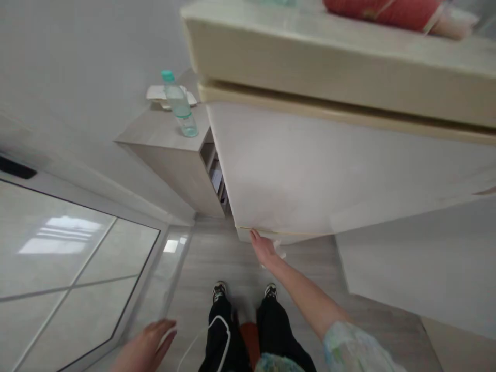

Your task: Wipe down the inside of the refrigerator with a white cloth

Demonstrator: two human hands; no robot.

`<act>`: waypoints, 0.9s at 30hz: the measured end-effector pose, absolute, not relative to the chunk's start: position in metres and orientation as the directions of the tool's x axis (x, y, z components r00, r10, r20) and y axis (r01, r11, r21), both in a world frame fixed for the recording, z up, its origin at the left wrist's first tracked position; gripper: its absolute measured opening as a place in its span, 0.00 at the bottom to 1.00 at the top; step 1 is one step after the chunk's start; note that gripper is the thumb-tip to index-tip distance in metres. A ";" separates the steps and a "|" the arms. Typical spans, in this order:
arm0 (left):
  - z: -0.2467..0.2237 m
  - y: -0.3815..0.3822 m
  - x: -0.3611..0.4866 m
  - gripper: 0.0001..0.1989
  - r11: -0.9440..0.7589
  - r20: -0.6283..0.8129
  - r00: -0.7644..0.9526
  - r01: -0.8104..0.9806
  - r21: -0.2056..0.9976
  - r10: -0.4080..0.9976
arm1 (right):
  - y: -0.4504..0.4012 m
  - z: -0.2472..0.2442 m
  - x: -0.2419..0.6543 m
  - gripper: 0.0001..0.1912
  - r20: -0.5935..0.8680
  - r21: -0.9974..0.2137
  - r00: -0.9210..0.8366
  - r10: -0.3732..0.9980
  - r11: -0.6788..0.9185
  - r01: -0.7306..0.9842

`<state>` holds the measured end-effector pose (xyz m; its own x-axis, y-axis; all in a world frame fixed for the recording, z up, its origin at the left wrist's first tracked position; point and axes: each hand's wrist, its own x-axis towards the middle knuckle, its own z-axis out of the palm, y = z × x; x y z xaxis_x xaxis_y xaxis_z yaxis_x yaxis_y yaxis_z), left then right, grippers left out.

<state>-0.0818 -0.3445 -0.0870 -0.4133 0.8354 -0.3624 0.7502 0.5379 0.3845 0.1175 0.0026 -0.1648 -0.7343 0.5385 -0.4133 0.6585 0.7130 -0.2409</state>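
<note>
My right hand (264, 249) reaches down to the low edge of a tall white appliance-like unit (294, 170), its fingertips touching the seam near the bottom. A crumpled white tissue (279, 249) sticks out from beside the palm, and the fingers are closed over it. At the lower left, my left hand (149, 343) hangs in the air over the floor, slightly blurred. Its thumb and fingers are apart, with no object clearly visible in them. A white cord (227, 338) hangs over my dark trousers.
A low wooden cabinet (166, 170) stands left of the unit, bearing a clear bottle with a teal cap (180, 108) and a white container (157, 94). A red wrapped bundle (383, 13) lies on the unit's top. A framed glossy panel (77, 268) is at left.
</note>
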 end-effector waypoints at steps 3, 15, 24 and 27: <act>-0.111 -0.272 -0.091 0.22 0.471 -0.319 -0.355 0.755 0.456 0.879 | 0.006 -0.185 0.119 0.34 -0.369 -0.220 -0.771 0.518 0.758 0.614; -0.288 -0.067 -0.088 0.30 0.248 0.038 -0.451 0.557 0.793 0.892 | 0.014 -0.285 0.128 0.32 -0.072 -0.228 -0.785 0.615 0.756 0.613; -0.339 -0.044 -0.085 0.22 0.044 0.374 -0.563 0.593 0.804 0.737 | 0.017 -0.340 0.113 0.18 0.638 -0.285 -0.563 0.526 0.840 0.463; -0.340 -0.039 -0.076 0.19 0.066 0.473 -0.598 0.662 0.747 0.646 | 0.024 -0.341 0.117 0.17 0.696 -0.270 -0.533 0.481 0.863 0.427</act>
